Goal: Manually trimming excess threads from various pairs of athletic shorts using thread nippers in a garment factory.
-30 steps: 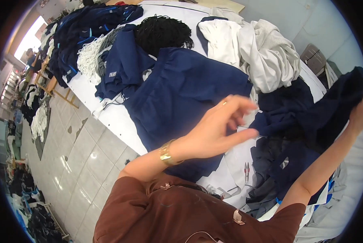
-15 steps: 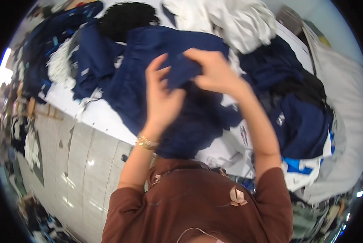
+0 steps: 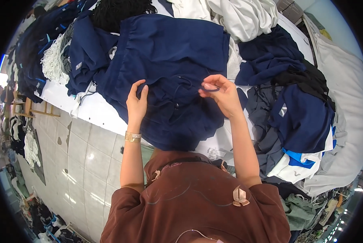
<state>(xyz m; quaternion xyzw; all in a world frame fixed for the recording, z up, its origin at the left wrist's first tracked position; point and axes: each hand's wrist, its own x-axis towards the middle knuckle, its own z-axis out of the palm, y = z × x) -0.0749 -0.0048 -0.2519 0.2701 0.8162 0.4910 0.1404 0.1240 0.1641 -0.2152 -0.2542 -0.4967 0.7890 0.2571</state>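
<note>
Head view: navy garment point(image 3: 169, 60) lies spread on the white tabletop point(image 3: 94, 111), its hem reaching the near edge. Left hand point(image 3: 137, 101) has its grip closed, pinching a fold of the fabric. Right hand point(image 3: 222, 95) has its grip closed on a dark drawstring point(image 3: 210, 88), lifted just above the cloth. Risk: pulling too hard could yank the drawstring out of its channel, or drag the garment into the navy pile point(image 3: 299, 117) at the right edge.

Navy garment point(image 3: 169, 52) centre; white cloth pile point(image 3: 238, 16) far right; black yarn bundle point(image 3: 116, 12) far; white desk point(image 3: 96, 111); pale grey floor tiles point(image 3: 68, 162); brown shirt point(image 3: 197, 202) near.
</note>
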